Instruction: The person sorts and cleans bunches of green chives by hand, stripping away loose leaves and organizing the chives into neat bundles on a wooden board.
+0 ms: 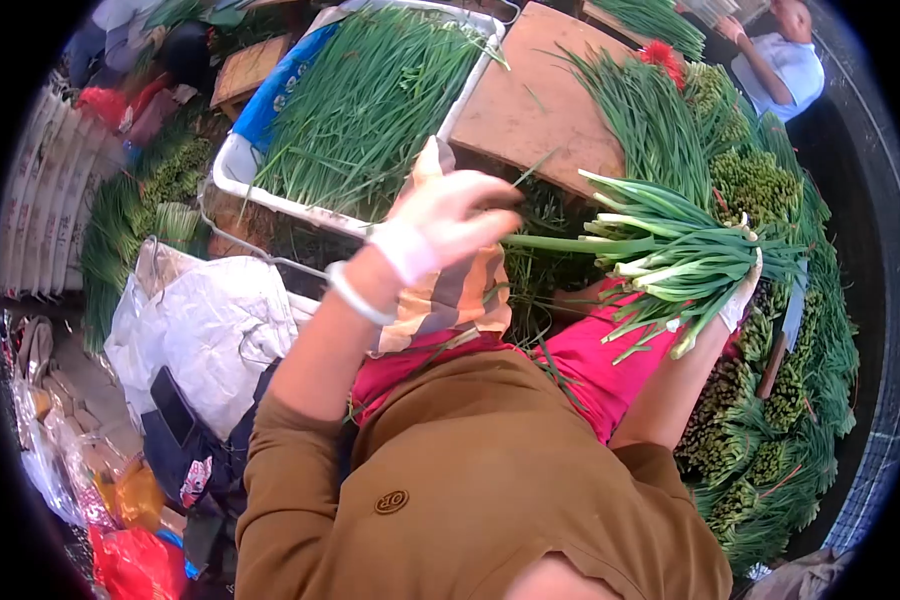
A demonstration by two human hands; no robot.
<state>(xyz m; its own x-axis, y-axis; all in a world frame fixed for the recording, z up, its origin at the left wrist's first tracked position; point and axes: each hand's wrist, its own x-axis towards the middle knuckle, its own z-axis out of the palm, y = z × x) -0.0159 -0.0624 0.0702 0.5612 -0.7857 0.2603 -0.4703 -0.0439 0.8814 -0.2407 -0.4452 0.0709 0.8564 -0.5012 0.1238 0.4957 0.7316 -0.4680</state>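
My left hand (460, 215), with a white bracelet at the wrist, is raised over a striped cloth (455, 295). Its fingers are slightly blurred and bent, with a gap between them and nothing visible in the gap. Just below the fingertips lies the end of one long green stalk (580, 243), which sticks out sideways from a bunch. On the right, my right hand (742, 295) is closed around this bunch of green stalks (670, 245); their pale cut ends point left and the leaves partly hide the fingers.
A white crate (235, 165) of long green leaves stands ahead, beside a brown board (540, 95). Tied green bundles (760, 190) and a knife (795, 305) lie right. White sacking (205, 320) is at left. Another person (780, 75) is at the upper right.
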